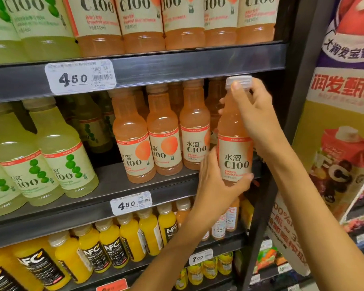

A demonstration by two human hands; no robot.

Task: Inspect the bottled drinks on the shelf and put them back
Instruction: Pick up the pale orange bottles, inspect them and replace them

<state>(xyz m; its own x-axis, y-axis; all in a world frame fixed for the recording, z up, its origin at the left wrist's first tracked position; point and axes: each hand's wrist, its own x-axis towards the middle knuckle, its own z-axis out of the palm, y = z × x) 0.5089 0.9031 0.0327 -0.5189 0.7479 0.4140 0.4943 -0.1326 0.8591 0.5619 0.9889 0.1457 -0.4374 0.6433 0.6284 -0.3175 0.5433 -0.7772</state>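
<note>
A pink grapefruit C100 bottle (233, 143) with a white cap stands upright at the right end of the middle shelf (118, 181), its label facing me. My left hand (214, 183) cups its base from below and the left. My right hand (254, 114) wraps the neck and shoulder, thumb on the cap. Whether the base rests on the shelf is hidden by my left hand. Three more pink C100 bottles (162, 133) stand in a row just left of it, with others behind them.
Green lime C100 bottles (59, 148) fill the shelf's left half. More pink bottles line the shelf above. Yellow NFC juice bottles (114, 242) sit on the shelf below. A dark upright post (290, 101) borders the shelves on the right, with a juice poster (340, 143) beyond.
</note>
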